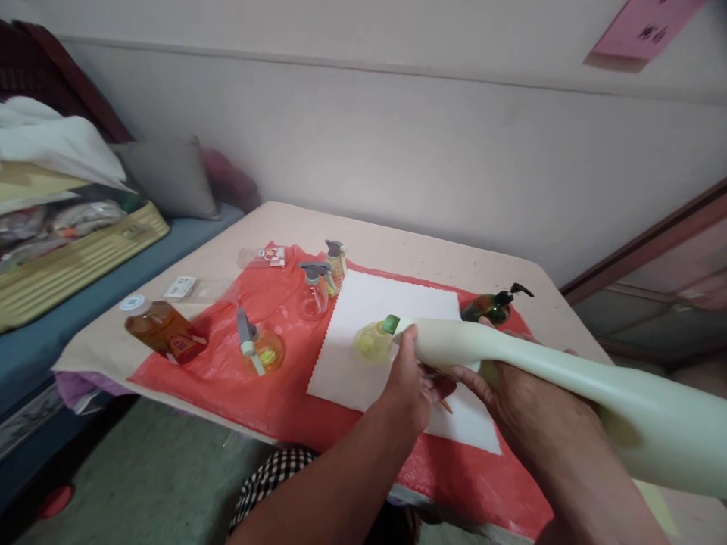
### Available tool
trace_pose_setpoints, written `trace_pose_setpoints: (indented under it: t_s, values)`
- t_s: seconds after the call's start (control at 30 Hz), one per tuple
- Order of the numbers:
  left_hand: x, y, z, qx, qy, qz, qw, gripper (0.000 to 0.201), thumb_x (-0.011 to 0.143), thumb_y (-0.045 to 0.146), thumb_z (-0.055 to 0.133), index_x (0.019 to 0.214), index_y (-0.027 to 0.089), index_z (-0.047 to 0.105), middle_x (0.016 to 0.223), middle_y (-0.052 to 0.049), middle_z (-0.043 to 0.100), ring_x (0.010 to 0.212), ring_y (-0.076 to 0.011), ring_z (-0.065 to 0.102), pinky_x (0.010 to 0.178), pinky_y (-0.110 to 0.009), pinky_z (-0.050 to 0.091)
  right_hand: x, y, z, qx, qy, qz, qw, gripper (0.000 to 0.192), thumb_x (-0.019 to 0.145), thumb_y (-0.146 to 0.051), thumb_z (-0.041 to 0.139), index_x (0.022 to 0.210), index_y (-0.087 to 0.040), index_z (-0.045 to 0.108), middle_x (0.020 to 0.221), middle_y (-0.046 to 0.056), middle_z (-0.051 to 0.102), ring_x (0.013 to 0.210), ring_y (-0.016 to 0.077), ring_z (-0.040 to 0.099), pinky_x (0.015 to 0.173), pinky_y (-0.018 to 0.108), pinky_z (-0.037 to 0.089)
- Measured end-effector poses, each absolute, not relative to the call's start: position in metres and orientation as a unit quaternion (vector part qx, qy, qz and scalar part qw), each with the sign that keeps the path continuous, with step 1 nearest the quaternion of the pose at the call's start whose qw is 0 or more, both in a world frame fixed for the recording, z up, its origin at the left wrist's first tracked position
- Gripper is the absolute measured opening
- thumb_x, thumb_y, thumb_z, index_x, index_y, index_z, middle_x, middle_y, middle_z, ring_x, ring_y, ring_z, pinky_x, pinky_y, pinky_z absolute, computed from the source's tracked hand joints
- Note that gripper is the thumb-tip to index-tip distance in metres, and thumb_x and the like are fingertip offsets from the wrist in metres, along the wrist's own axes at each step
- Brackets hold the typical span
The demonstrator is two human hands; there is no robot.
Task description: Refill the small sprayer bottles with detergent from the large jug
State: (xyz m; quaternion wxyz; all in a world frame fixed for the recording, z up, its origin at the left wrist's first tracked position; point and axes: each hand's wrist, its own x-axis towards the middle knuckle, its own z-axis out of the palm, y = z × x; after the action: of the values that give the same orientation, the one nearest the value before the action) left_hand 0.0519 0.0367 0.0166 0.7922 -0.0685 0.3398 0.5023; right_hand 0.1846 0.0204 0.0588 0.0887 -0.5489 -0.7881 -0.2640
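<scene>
A large pale green bottle [545,378] lies tilted across the right of the view, its neck pointing left toward a small yellow bottle [372,342] on a white cloth [375,303]. My left hand [406,382] grips the big bottle's neck near a green cap [391,324]. My right hand [522,393] holds the bottle's body from below. The neck tip almost touches the small bottle's top.
On the red sheet [227,378] over the table [397,242] lie an amber bottle [162,329], three spray bottles [258,344] [315,288] [336,265] and a dark pump bottle [494,304]. A bed with boxes [68,257] stands left. The wall is behind.
</scene>
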Motion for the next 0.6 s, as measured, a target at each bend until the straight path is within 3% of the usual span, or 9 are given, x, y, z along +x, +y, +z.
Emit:
trace_pose_setpoints:
  t_s: [0.2,0.6]
  values:
    - [0.0512,0.0368,0.0172,-0.070,0.336,0.505,0.792,0.055,0.094,0.061,0.053,0.117,0.012,0.064,0.101,-0.013,0.068,0.079,-0.0197,0.067,0.071,-0.030,0.060,0.1843,0.0181,0.0610,-0.525,-0.789,-0.306,0.090,0.065,0.102,-0.052,0.041,0.146,-0.005,0.049,0.127,0.026,0.066,0.123,0.0378,0.060,0.101,0.051,0.047]
    - [0.0511,0.0372,0.0194,-0.071,0.334,0.509,0.790,0.054,0.095,0.060,0.053,0.117,0.012,0.064,0.101,-0.013,0.067,0.076,-0.0189,0.066,0.069,-0.029,0.060,0.1811,0.0145,0.0650,-0.520,-0.788,-0.324,0.065,0.071,0.102,-0.052,0.038,0.152,-0.002,0.039,0.123,0.028,0.067,0.115,0.0395,0.062,0.100,0.055,0.045]
